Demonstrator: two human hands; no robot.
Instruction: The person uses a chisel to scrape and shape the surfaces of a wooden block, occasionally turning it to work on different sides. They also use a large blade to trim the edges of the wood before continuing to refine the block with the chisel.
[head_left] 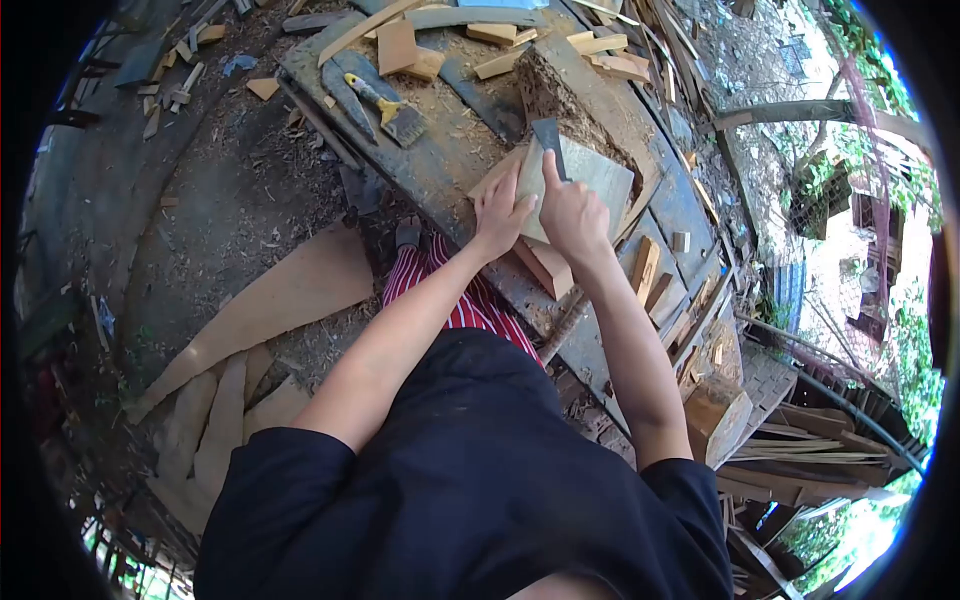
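A squared wooden block (pixel 603 190) with a pale, greyish top face sits on the workbench (pixel 440 170), against a large rough timber (pixel 585 85). My left hand (pixel 500 215) grips the block's left edge, thumb apart from the fingers. Closed around a flat, dark metal blade (pixel 547 136), like a putty knife or wide chisel, my right hand (pixel 575 212) is over the block. Its index finger lies along the blade, whose wide end points away from me. The tool's handle is hidden in the palm.
A yellow-handled paintbrush (pixel 385 102) lies at the bench's left side. Wood offcuts (pixel 397 47) and shavings are scattered at the far end. A curved plywood sheet (pixel 285 285) lies on the ground at left. At right, a thick wood block (pixel 716 412) stands near stacked strips.
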